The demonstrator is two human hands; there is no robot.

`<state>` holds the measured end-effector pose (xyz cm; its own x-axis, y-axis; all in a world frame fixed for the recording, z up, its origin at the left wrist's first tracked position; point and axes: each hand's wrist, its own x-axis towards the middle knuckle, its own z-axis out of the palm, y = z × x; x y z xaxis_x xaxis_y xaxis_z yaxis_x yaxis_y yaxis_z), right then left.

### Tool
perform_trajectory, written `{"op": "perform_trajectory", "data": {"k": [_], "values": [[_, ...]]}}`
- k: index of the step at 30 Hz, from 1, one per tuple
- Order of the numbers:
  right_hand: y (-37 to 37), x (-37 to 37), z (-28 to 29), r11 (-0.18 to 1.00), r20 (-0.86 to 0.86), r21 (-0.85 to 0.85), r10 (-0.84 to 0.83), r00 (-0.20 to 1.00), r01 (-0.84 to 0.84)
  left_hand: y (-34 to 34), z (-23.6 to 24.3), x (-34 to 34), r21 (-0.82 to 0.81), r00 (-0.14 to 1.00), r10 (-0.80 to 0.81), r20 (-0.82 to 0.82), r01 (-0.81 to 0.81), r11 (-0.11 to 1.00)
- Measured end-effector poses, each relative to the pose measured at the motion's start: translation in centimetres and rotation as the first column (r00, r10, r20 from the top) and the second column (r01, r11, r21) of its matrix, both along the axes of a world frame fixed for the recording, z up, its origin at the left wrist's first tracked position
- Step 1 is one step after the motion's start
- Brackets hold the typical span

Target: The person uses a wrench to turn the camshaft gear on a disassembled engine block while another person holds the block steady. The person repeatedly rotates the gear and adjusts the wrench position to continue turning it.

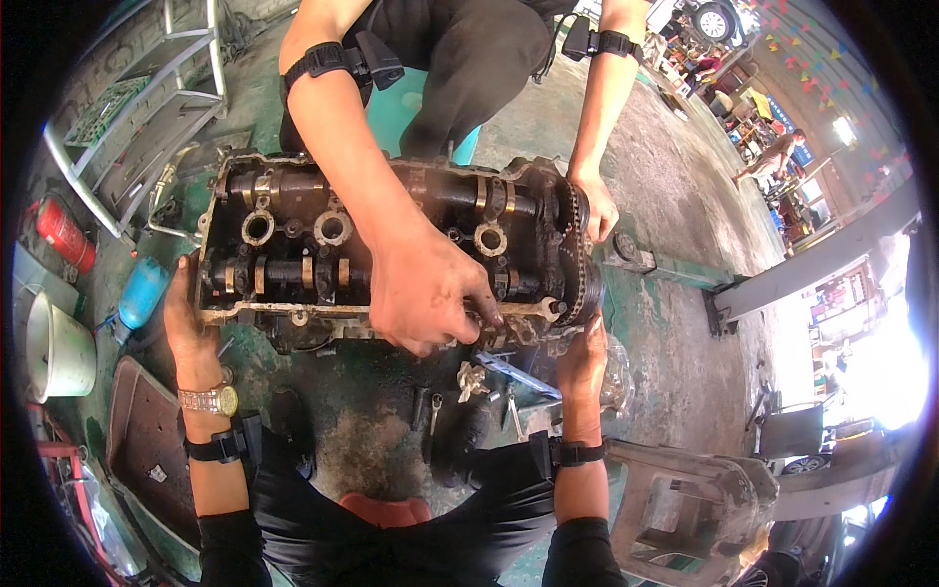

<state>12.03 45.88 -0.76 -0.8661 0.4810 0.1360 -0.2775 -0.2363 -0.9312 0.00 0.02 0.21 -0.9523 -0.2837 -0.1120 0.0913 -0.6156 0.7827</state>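
Observation:
A greasy car engine [293, 284] with its top uncovered stretches across the middle, its camshafts showing and a timing chain [577, 249] at the right end. My left hand [193, 338], a watch on its wrist, grips the left end, fingers along its side. On the near right corner my right hand [584, 357] has hold of the engine below the chain; some of its fingers are hidden. Opposite me, a co-worker's hand [430, 293] reaches over the top with fingers bent at the near edge. The co-worker's other hand [594, 207] rests at the far right corner.
On the floor below the engine lie wrenches [435, 411], a blue bar-shaped item [518, 374] and a small metal part [471, 380]. A brown tray [132, 391], white bucket [61, 347], blue bottle [142, 292] and red extinguisher [66, 235] stand left; a grey frame-like part [690, 509] lies right.

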Motion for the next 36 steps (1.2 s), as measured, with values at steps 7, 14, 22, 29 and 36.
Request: {"op": "perform_trajectory", "data": {"k": [7,14,22,29,36], "values": [[0.3,-0.1,-0.2,0.995,-0.062,-0.021,0.097,0.993,-0.099,0.0,-0.1,0.0,0.010,0.999,0.032,0.035,-0.032,0.999],[-0.2,-0.1,0.2,0.994,-0.081,-0.071,0.082,0.993,-0.088,-0.4,-0.6,-0.3,0.030,1.000,0.014,0.002,-0.014,0.999],[-0.4,-0.1,0.6,0.998,-0.055,-0.010,0.066,0.996,-0.067,-0.2,-0.3,-0.2,0.005,1.000,-0.008,-0.001,0.008,1.000],[-0.2,-0.2,0.2,0.996,-0.085,0.024,0.087,0.993,-0.085,-0.2,-0.4,-0.3,0.018,1.000,-0.005,-0.002,0.005,1.000],[0.5,-0.1,-0.5,0.996,-0.047,-0.013,0.088,0.995,-0.089,0.0,-0.1,-0.1,0.010,1.000,-0.001,0.007,0.001,1.000]]}}
